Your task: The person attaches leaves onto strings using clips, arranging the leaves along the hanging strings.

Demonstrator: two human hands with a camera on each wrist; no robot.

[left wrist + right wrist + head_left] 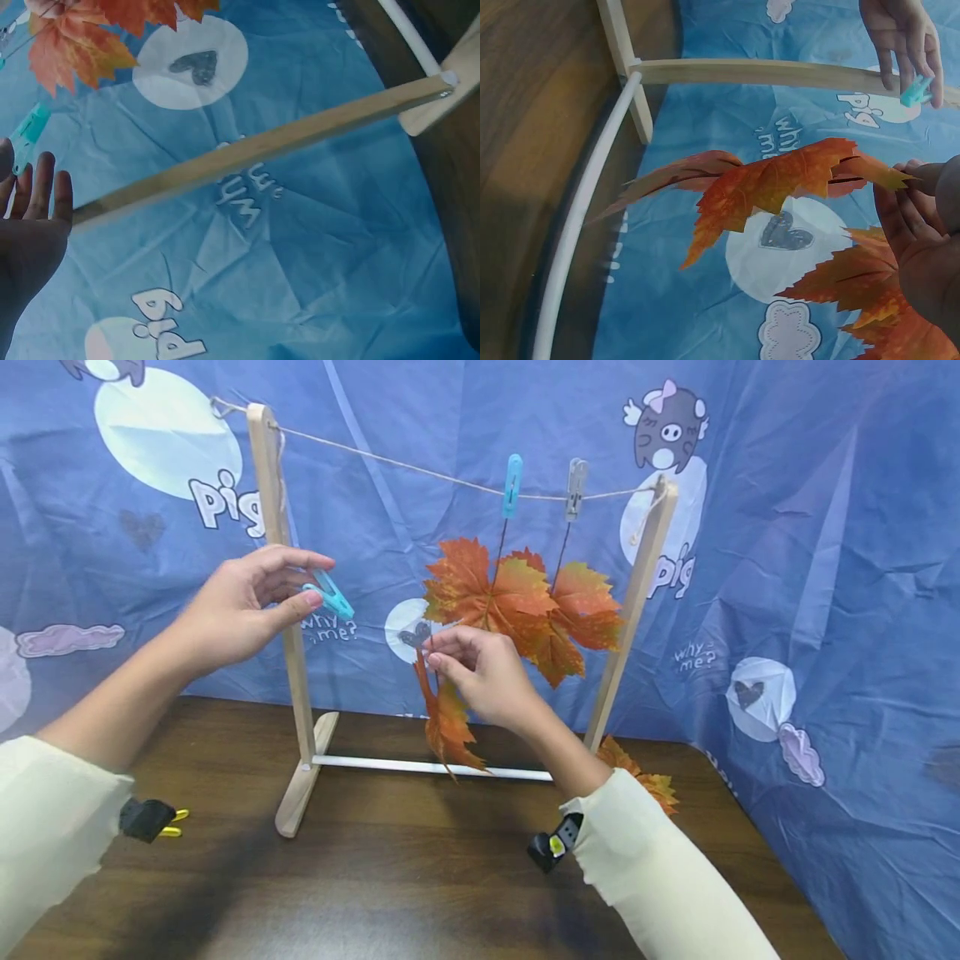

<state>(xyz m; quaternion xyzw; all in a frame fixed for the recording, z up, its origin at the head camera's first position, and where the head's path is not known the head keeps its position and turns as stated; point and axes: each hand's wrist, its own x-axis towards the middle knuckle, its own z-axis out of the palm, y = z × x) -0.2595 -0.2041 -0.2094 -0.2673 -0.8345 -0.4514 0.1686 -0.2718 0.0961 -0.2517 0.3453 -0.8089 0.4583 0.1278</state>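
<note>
The left hand [243,602] pinches a light blue clothespin [330,595] between thumb and fingers, left of the hanging leaves and near the left post. In the right wrist view that clothespin [916,91] shows at the left hand's fingertips. The right hand [487,677] pinches an orange leaf [448,727] near its top, and the leaf hangs below the fingers. Two clothespins, one blue [512,485] and one grey [576,489], grip the string [397,463], with orange leaves [491,589] hanging by their stems beneath.
A wooden frame has a left post [296,668], a right post [633,610] and a white bottom bar [375,763]. Another orange leaf [652,785] lies on the table [360,877] behind the right forearm. Something yellow [172,832] shows by the left wrist. A blue printed cloth [810,568] hangs behind.
</note>
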